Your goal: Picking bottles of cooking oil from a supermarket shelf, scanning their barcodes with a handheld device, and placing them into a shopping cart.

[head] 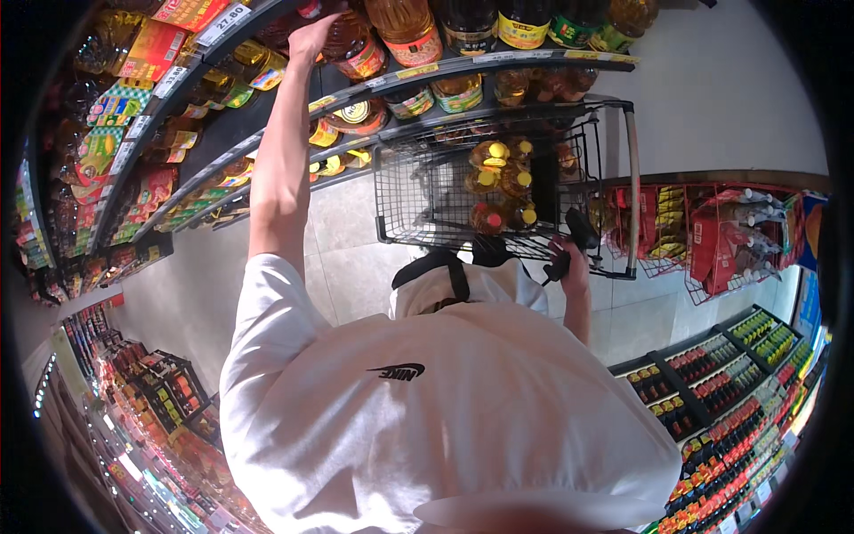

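My left hand (312,35) reaches to the upper shelf, beside a large bottle of brown oil (353,50). Its fingers are partly hidden, so whether they grip anything cannot be told. By the near side of a black wire shopping cart (427,233), my right hand (571,261) is closed around a black handheld object (582,230); its exact kind is unclear. Inside the cart stand several oil bottles (524,180) with yellow caps and one bottle with a red cap (492,220).
Shelves with a price rail (467,63) and large oil bottles run along the front and left. Red wire racks (697,257) with bagged goods stand at the right. Displays of small bottles (714,374) are at the lower right, and more stocked goods (160,400) at the lower left.
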Tool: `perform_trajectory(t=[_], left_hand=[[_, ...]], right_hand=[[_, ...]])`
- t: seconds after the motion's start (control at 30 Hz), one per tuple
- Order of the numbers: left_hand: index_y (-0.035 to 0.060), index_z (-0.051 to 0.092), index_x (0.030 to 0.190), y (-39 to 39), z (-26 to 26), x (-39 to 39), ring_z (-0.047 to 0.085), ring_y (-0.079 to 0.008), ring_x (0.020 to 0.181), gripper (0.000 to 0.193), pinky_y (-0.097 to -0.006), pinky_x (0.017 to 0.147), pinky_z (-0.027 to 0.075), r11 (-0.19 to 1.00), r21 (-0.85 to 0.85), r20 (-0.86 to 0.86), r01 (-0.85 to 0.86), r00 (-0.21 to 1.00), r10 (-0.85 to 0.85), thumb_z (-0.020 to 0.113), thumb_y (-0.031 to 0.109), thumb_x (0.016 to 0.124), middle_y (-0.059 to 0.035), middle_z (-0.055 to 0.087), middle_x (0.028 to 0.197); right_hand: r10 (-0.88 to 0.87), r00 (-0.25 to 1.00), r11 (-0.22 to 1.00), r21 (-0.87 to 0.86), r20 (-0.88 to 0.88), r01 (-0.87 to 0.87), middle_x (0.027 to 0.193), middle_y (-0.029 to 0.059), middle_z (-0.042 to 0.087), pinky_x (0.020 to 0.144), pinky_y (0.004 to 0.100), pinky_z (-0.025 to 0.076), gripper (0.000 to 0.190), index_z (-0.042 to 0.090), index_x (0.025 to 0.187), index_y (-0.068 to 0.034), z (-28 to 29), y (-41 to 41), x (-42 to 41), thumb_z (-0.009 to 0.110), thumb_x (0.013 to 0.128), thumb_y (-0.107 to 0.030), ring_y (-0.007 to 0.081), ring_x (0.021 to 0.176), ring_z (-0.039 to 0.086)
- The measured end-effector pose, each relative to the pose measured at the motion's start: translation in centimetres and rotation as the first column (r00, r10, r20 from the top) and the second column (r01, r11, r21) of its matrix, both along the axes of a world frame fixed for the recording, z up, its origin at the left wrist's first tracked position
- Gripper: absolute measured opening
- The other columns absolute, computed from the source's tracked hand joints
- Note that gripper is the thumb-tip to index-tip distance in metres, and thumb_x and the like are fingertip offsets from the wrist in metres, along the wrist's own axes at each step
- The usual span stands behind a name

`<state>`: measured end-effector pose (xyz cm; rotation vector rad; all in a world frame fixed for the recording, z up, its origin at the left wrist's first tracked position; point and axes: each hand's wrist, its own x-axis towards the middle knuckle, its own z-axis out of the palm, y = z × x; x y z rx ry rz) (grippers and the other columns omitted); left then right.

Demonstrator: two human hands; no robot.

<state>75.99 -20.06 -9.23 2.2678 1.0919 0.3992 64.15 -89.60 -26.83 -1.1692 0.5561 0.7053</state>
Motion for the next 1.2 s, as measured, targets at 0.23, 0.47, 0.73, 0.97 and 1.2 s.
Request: perform_trajectory(t=[0.23,0.47,0.73,0.97,1.2], left_hand=[[-0.0023,0.071,0.113,-3.8,2.0,-1.7,0.066,-0.023,0.108,0.068,-0.0334,0.097,0.046,0.998,-0.063,0.065,-0.014,0.998,0.019,0.074,0.055,0.078,-0.0174,0.072,0.114],[0.0016,0.064,0.107,-2.5,-3.4,-10.2,0.063,-0.0166,0.091,0.037,-0.0312,0.085,0.05,0.987,-0.106,0.79,-0.123,0.592,0.159,0.08,0.024,0.083,-0.0084,0.067,0.097],[0.0013,0.063,0.113,-8.9,7.7,-18.8,0.061,-0.015,0.092,0.048,-0.0295,0.087,0.049,0.993,0.119,0.758,0.026,0.644,-0.107,0.086,0.02,0.075,-0.0073,0.066,0.105],[0.002,0.053,0.124,-13.1,9.8,-30.4,0.063,-0.0255,0.106,0.061,-0.041,0.093,0.053,0.77,-0.273,0.875,0.576,0.482,-0.051,0.073,0.033,0.077,-0.0146,0.062,0.116],[-0.0001,0.053,0.13,-17.8,8.8,-35.9,0.058,-0.0225,0.114,0.062,-0.0363,0.1,0.047,0.651,-0.331,0.763,0.683,0.6,-0.241,0.07,0.028,0.078,-0.0121,0.06,0.123]], right_hand=[[-0.087,0.996,0.996,0.012,0.008,0.087,0.115,0.0122,0.068,0.079,0.0337,0.052,0.025,0.058,0.113,-0.007,-0.5,-0.8,-0.7,0.062,0.089,-0.015,0.0239,0.102,0.066],[-0.08,0.996,0.997,0.024,0.045,0.079,0.114,0.0097,0.069,0.081,0.0359,0.051,0.026,0.061,0.113,-0.006,0.1,1.4,-1.6,0.061,0.089,-0.016,0.0235,0.103,0.066],[0.141,0.979,0.958,0.228,0.144,-0.171,0.126,0.016,0.064,0.089,0.0407,0.052,0.035,0.057,0.122,-0.006,7.1,8.0,-4.3,0.061,0.089,-0.017,0.0299,0.115,0.062],[0.384,0.836,0.612,0.57,0.392,-0.548,0.154,0.0199,0.04,0.105,0.0548,0.046,0.078,0.032,0.152,-0.006,15.1,20.9,-7.8,0.066,0.084,-0.022,0.0414,0.139,0.043],[0.298,0.946,0.525,0.806,0.127,-0.273,0.127,0.0159,0.057,0.104,0.0667,0.044,0.032,0.057,0.116,-0.005,13.6,24.7,-14.7,0.061,0.087,-0.017,0.04,0.12,0.057]])
